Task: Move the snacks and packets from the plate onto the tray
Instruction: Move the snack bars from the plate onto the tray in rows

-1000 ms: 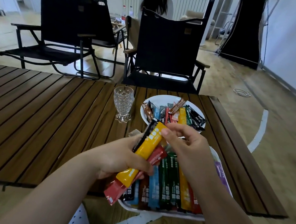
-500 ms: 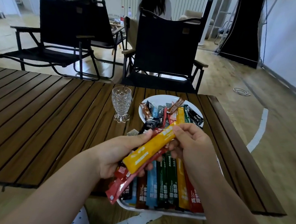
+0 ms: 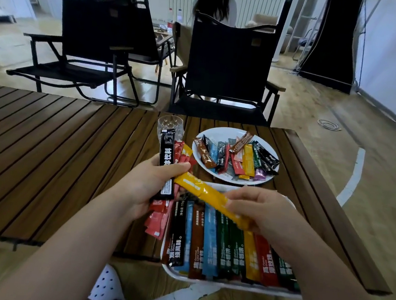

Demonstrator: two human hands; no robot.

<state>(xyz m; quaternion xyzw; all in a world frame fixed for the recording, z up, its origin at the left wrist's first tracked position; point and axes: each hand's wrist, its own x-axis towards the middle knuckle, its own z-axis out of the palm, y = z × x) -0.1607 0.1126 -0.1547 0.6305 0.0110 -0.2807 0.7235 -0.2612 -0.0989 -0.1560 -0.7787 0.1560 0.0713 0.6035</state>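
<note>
A white plate (image 3: 220, 134) at the far right of the wooden table holds several coloured stick packets (image 3: 237, 157). Nearer me, a white tray (image 3: 227, 283) carries a row of packets lying side by side (image 3: 221, 244). My left hand (image 3: 149, 185) grips a bunch of packets: a black one (image 3: 167, 151) upright, with red and yellow ones behind it. My right hand (image 3: 262, 210) holds one end of a yellow packet (image 3: 206, 194), which slants over the tray's far end toward my left hand.
A patterned drinking glass (image 3: 179, 123) stands left of the plate, partly behind the black packet. Black folding chairs (image 3: 226, 68) stand beyond the slatted table (image 3: 46, 159). A person stands further back. The table's right edge is close to the plate and tray.
My right hand has drawn the yellow packet out of the bunch and swung it to the right over the tray. My left hand has tipped the remaining packets upright.
</note>
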